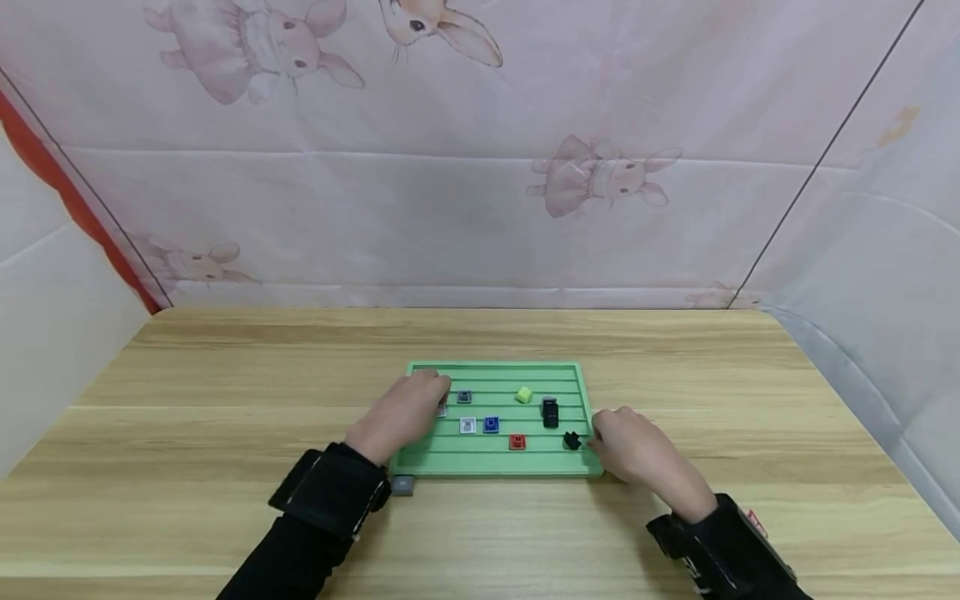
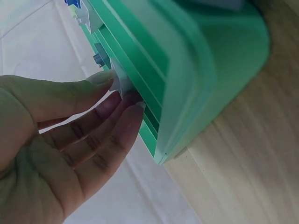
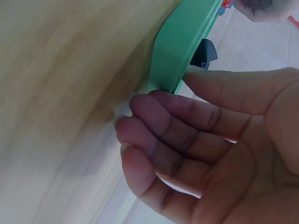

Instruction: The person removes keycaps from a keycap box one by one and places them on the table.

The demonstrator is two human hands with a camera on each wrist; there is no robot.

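A green ridged tray [image 1: 495,465] lies on the table, bearing small coloured pieces. At its left side my left hand [image 1: 405,412] pinches a small pale square piece [image 2: 122,83] between thumb and fingers; the piece touches the ridges. My right hand [image 1: 637,446] grips the tray's right edge, with the thumb on the rim and the fingers curled at the outer wall. On the tray are a grey piece [image 1: 464,397], a white square piece [image 1: 468,425], a blue one [image 1: 491,425], a red one [image 1: 517,442] and a yellow-green one [image 1: 524,395].
On the tray's right part are a black upright piece [image 1: 550,413] and a black jagged piece [image 1: 572,440]. A grey block [image 1: 402,486] sits at the front left corner. The wooden table [image 1: 495,542] meets a rabbit-printed cloth [image 1: 480,225] behind.
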